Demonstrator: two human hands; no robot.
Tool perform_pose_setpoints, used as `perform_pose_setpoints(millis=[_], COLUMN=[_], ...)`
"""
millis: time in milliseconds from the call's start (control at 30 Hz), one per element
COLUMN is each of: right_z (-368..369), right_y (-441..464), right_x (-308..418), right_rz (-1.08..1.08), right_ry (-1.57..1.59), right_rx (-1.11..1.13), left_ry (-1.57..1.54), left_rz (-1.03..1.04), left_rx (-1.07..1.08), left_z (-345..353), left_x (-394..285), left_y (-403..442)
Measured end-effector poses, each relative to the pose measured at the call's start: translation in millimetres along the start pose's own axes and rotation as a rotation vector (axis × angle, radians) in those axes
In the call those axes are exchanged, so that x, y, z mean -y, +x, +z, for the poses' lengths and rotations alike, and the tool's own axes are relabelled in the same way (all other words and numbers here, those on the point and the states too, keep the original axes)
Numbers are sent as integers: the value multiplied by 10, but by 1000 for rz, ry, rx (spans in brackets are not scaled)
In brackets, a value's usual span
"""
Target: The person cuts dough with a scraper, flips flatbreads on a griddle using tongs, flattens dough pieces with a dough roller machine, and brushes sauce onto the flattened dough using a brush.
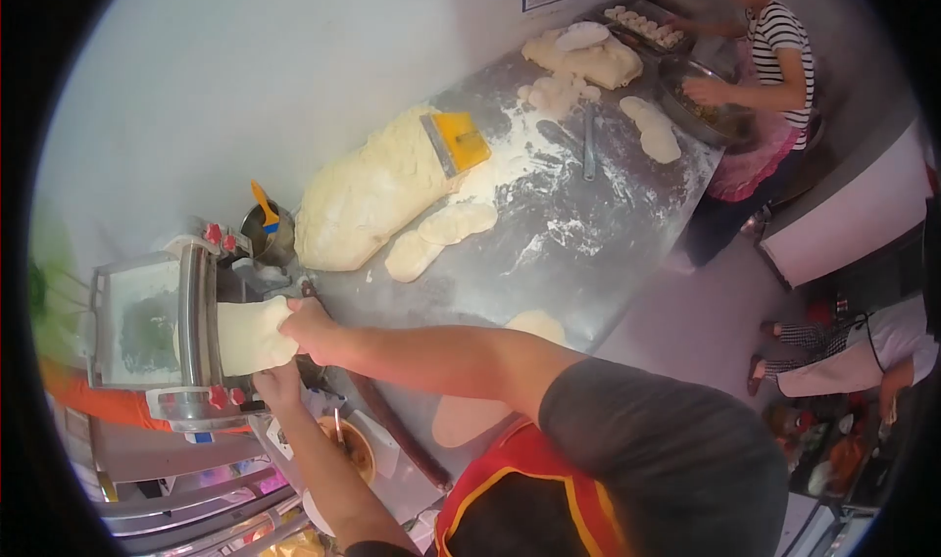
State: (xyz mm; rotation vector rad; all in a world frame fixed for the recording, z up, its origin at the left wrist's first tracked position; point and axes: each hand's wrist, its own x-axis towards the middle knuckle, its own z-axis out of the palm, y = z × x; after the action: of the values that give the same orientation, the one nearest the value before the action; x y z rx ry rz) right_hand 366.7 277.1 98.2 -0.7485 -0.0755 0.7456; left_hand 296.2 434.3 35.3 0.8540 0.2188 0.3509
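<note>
A pale dough sheet [253, 337] stretches from the rollers of a metal dough-rolling machine [200, 312] at the left. My right hand [312, 330] is closed on its near edge, with the thumb and fingers against the dough. Just below, my left hand [279, 386] grips the lower corner of the same sheet, its fingers partly hidden under it. Beside the machine, on the metal table [461, 307], lies a large dough mass [368, 199]. A yellow scraper [457, 144] rests on that mass.
Flat dough rounds [458, 223] lie by the mass. A long dark stick [382, 415] runs under my right forearm. Near it stands a bowl [355, 449]. A co-worker [774, 77] has a hand in a large metal bowl [701, 116]. Another person [863, 351] stands at the right.
</note>
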Motion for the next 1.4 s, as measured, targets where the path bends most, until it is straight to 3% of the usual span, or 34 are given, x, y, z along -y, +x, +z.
perform_pose_setpoints(millis=[67,167,300,367,433,533,600,633,700,767,933,1000,1067,1100,1167,1300,1367,1400], right_z=[-20,-57,-127,-202,-269,-243,-334,-384,-484,-559,-793,-880,-1004,-1077,-1212,-1469,-1649,-1736], right_y=[-87,-178,-368,-413,-484,-606,-505,-480,-437,-423,-472,-532,-568,-577,-614,-715,-792,-864], right_x=[36,57,171,192,235,391,196,122,23,-16,-24,30,61,73,108,325,511,649], right_rz=[-11,-11,68,-111,-134,27,99,90,68,82,43,43,77,93,94,139,151,158], right_ry=[-54,-115,-9,-243,-279,-97,-51,-2,94,134,-10,-33,-35,-39,-129,-10,65,101], right_rx=[-30,-109,-142,-10,38,-58,-172,-149,-99,-89,-66,-89,-103,-108,-134,-180,-147,-130], left_ry=[236,892,1205,1276,1347,1494,1810,2307,2599,2671,2336,2433,1993,1507,1070,1598,1086,357], left_rz=[160,347,452,459,448,388,255,187,518,638,385,550,576,499,434,506,456,365], left_rx=[26,-69,-185,-218,-244,-281,-320,-312,-277,-282,-400,-405,-318,-246,-194,-355,-203,0], left_z=[-322,-702,-655,-614,-552,-383,-120,88,43,8,43,40,62,85,172,774,938,1003], left_x=[0,-58,-204,-284,-332,-456,-511,-567,-514,-493,-371,-373,-344,-323,-258,-53,127,245], left_y=[201,439,518,523,536,491,403,326,373,389,282,258,259,276,275,64,4,-34])
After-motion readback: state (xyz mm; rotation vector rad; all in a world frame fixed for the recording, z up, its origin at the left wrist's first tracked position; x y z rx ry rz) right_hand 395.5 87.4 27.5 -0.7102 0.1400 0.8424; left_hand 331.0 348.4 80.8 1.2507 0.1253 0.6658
